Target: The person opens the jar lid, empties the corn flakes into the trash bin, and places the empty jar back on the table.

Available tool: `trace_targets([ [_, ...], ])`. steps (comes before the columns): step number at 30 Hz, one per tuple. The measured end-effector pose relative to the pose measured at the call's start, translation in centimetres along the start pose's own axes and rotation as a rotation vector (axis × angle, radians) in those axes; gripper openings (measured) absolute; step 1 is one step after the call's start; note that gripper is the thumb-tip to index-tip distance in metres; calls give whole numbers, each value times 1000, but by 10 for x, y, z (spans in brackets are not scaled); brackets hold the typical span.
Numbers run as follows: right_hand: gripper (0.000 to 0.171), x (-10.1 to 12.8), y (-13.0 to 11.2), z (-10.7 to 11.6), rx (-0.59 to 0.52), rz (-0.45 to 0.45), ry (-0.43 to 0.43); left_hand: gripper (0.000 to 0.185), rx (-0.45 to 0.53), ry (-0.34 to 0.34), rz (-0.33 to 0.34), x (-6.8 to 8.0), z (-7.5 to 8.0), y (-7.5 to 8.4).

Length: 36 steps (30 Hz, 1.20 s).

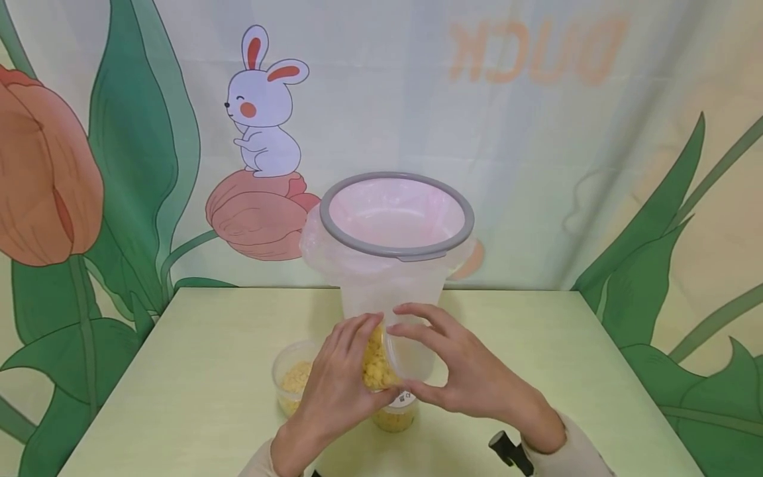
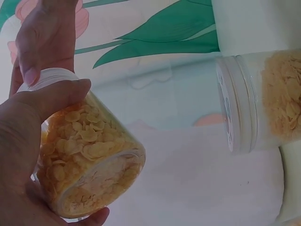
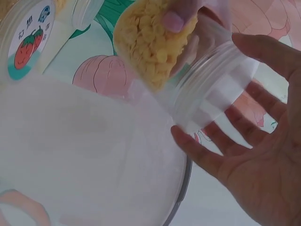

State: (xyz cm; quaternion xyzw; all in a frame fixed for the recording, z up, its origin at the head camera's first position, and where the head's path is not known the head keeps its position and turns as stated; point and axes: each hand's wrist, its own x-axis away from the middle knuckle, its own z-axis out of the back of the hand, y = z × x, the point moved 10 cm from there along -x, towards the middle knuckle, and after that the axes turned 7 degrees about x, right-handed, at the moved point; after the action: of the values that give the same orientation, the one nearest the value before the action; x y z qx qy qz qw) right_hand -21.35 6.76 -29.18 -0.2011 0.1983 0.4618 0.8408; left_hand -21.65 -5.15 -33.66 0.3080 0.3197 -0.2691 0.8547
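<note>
- We count three clear jars of yellow flakes: one jar [image 1: 377, 361] gripped in our left hand [image 1: 334, 391], a second jar [image 1: 292, 381] on the table just left of that hand, and a third jar [image 1: 395, 414] under both hands.
- We count two hands, the left and the right hand [image 1: 459, 371].
- We count one bin [image 1: 396, 215] with a grey rim, just beyond our fingertips.
- We count one table [image 1: 197, 397].

Clear plastic jar [image 1: 381, 361] w/ white lid, approx. half full of yellow flakes, tipped on its side, held above table just in front of bin.
</note>
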Motion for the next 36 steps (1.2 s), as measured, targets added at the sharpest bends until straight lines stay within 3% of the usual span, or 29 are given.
trace_targets([
  [9,72,4,-9,3,5,141,-40,103,78,-51,37,-1,0,1],
  [14,74,5,-10,3,7,133,-43,103,88,-63,42,0,-1,2],
  [17,75,4,-6,9,15,39,16,102,77,-57,40,0,0,2],
  [21,71,4,7,18,15,-213,111,102,48,-33,32,0,1,3],
  [25,66,7,18,15,42,-412,97,105,26,-2,15,0,2,4],
  [30,68,8,24,4,85,-496,40,105,3,14,-4,0,1,6],
  [36,66,7,23,-1,64,-479,59,106,-17,15,-18,-1,0,8],
])
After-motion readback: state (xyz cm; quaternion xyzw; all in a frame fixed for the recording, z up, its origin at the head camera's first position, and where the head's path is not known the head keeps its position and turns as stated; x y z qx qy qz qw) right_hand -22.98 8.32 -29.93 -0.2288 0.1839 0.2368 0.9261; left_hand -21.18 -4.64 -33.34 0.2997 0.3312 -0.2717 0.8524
